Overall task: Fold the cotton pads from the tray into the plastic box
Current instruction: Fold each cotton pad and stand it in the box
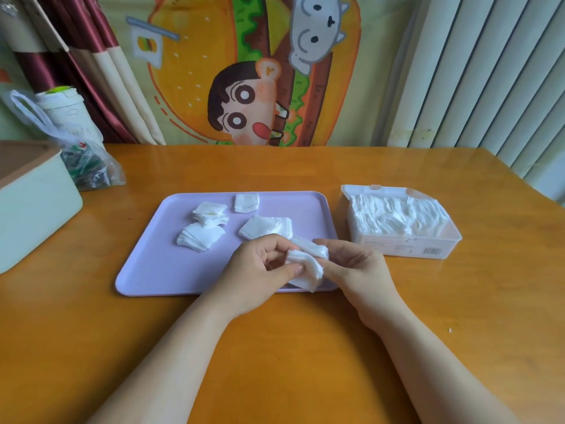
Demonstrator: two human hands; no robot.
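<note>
Both hands, left hand (260, 267) and right hand (354, 267), pinch a cotton pad (308, 261) between them. Tray (146, 270) beneath, plastic box (406, 246) right of the right hand.

Reaching forward with both bare forearms, angling them in from the lower corners toward the middle. Curling the left hand (260, 270) inward, pressing its thumb onto the near face of a crumpled cotton pad (308, 266) and bending the fingers behind it. Pinching the pad's other side with the right hand (356, 267), curling those fingers too, turning its back outward to the right. Holding both hands close together, wrists nearly straight.
</note>
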